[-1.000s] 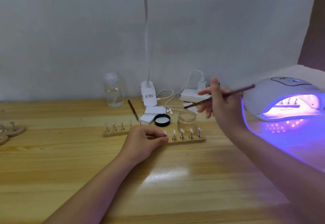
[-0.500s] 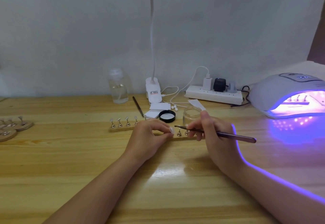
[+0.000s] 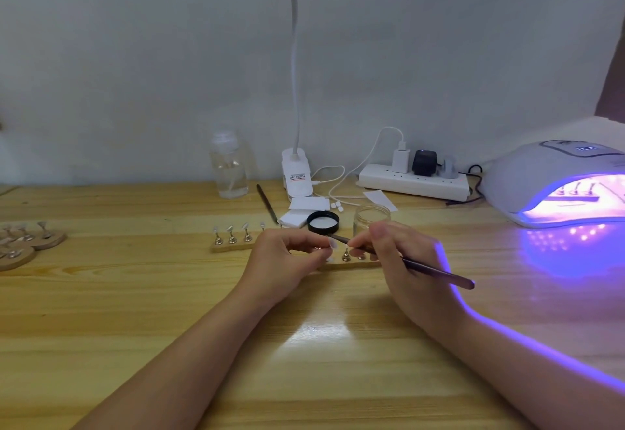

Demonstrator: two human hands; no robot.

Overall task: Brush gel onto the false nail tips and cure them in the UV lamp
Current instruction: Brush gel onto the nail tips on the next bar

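Left hand [image 3: 287,260] pinched a nail tip [image 3: 333,243]; right hand [image 3: 402,260] gripped brush [image 3: 436,272], bristles touching tip, above wooden holder [image 3: 351,264].

The tabletop [image 3: 101,311] is pale yellow-brown wood with darker grain streaks running side to side. At its right edge the UV lamp [image 3: 554,172] has a white shell and a violet-pink glowing mouth that throws a blue-violet patch onto the wood and a violet rim along the right forearm. The brush [image 3: 436,272] has a dark maroon handle. The false nail tip [image 3: 332,243] is milky white. Near the rear edge, the jar lid [image 3: 323,221] is black with a white inside, the power strip [image 3: 412,181] white with one black plug, the bottle [image 3: 230,167] clear, the desk lamp [image 3: 296,172] white.
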